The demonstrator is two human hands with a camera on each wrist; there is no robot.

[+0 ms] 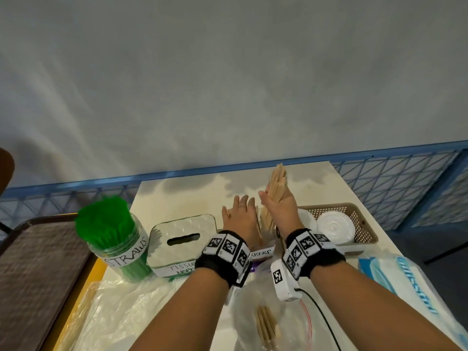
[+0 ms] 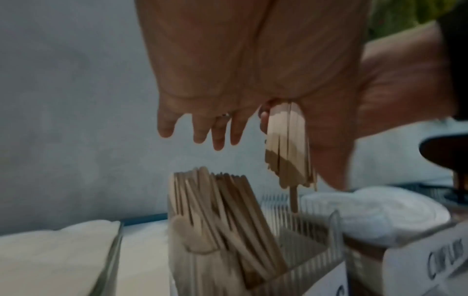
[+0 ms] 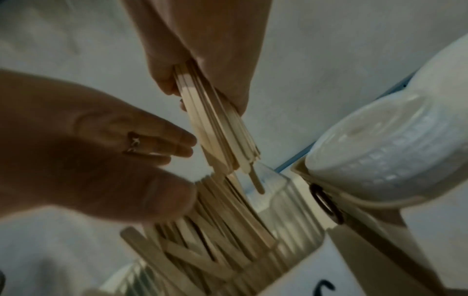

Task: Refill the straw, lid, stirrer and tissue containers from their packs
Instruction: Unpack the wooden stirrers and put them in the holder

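My right hand point(image 1: 274, 198) grips a bundle of wooden stirrers point(image 1: 277, 183) upright, their lower ends just above the clear ribbed stirrer container point(image 3: 291, 226). Several stirrers point(image 2: 222, 210) stand leaning inside the container. My left hand point(image 1: 240, 209) is beside the bundle with straight fingers point(image 2: 215, 130), right over the standing stirrers, and holds nothing. In the head view both hands hide most of the container; part of its label point(image 1: 262, 252) shows.
A jar of green straws point(image 1: 114, 236) and a tissue box point(image 1: 183, 239) stand to the left. The basket point(image 1: 354, 211) on the right holds white cup lids point(image 1: 335, 228). A plastic bag with stirrers point(image 1: 266, 325) lies near me, and a tissue pack point(image 1: 410, 282) at right.
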